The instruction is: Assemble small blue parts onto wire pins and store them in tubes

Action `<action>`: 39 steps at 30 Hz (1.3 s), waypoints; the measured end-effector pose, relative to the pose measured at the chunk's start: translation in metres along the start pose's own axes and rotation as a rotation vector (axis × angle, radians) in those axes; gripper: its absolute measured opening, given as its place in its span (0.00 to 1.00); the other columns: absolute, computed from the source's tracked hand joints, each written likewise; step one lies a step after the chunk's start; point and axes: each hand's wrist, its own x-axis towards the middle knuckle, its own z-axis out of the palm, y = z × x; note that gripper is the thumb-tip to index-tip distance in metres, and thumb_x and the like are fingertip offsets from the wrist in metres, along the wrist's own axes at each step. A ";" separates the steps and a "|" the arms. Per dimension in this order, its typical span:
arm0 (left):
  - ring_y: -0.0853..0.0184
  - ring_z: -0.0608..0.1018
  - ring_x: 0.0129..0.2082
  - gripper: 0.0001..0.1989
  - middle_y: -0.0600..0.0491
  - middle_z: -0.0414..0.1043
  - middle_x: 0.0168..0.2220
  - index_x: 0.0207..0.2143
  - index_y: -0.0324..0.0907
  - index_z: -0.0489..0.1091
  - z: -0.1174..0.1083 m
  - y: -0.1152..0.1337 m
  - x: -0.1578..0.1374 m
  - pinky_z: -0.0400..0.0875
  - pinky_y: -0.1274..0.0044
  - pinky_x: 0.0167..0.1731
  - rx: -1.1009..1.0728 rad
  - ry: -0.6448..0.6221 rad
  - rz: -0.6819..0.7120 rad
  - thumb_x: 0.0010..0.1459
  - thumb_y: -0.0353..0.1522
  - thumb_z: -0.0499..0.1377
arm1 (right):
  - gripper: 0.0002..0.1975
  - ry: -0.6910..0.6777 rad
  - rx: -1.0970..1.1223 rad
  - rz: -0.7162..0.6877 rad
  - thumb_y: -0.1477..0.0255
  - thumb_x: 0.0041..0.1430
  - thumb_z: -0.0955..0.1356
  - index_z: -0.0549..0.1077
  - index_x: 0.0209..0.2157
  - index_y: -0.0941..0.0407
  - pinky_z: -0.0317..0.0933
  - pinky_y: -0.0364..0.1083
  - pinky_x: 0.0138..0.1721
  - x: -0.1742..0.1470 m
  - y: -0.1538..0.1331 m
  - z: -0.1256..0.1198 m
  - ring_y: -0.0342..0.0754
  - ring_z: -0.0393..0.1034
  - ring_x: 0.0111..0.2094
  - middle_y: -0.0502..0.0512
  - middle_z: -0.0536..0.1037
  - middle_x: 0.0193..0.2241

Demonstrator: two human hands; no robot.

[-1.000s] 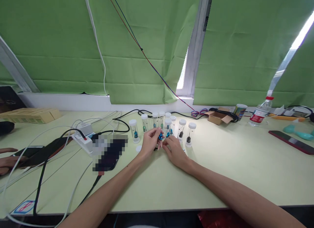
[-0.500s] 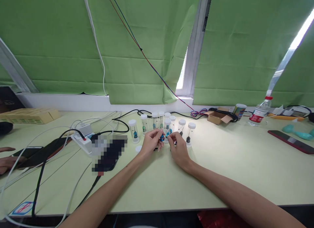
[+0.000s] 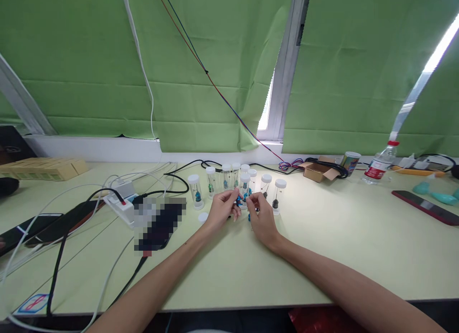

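Observation:
My left hand point(image 3: 223, 209) pinches a small shiny blue piece point(image 3: 239, 201) between thumb and fingertips. Close by on its right, my right hand point(image 3: 263, 219) has thumb and forefinger pressed together; what is between them is too small to make out. Behind both hands stand several clear tubes with white caps, among them a front tube point(image 3: 245, 179) partly hidden by the fingers. The left tube point(image 3: 196, 192) holds a blue figure, and the right tube point(image 3: 278, 196) a dark one. A loose white cap point(image 3: 202, 217) lies beside my left wrist. Another blue bit shows under my right fingers.
To the left are a power strip point(image 3: 124, 211), tangled cables and a blurred-out dark device point(image 3: 161, 226). A small open carton point(image 3: 319, 171), a printed can point(image 3: 349, 163), a water bottle point(image 3: 380, 164) and a red-edged phone point(image 3: 425, 206) are at the right. Yellow boxes point(image 3: 43, 168) sit far left.
My hands stay almost in place, with a slight shift of the fingers and the blue piece. Another person's hand at the left edge has mostly drawn out of view, uncovering a phone.

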 end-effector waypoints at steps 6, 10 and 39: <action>0.72 0.69 0.11 0.23 0.56 0.65 0.13 0.28 0.39 0.71 0.001 0.000 -0.001 0.60 0.83 0.10 0.004 -0.022 -0.020 0.53 0.52 0.61 | 0.07 0.000 0.007 -0.008 0.67 0.66 0.60 0.65 0.35 0.54 0.62 0.45 0.34 0.000 0.001 0.000 0.45 0.66 0.32 0.52 0.71 0.31; 0.71 0.70 0.13 0.23 0.56 0.66 0.13 0.29 0.39 0.71 0.001 0.000 -0.002 0.61 0.83 0.11 -0.004 -0.040 -0.006 0.53 0.51 0.61 | 0.07 -0.004 0.011 -0.006 0.67 0.66 0.61 0.65 0.34 0.54 0.62 0.45 0.34 0.000 0.000 0.000 0.45 0.66 0.32 0.52 0.71 0.31; 0.74 0.62 0.07 0.22 0.59 0.62 0.09 0.23 0.40 0.66 0.004 -0.003 -0.006 0.53 0.82 0.08 0.136 -0.101 -0.012 0.57 0.49 0.58 | 0.08 -0.006 0.025 -0.016 0.66 0.66 0.62 0.66 0.34 0.54 0.63 0.45 0.34 0.000 -0.006 -0.002 0.45 0.67 0.33 0.51 0.71 0.31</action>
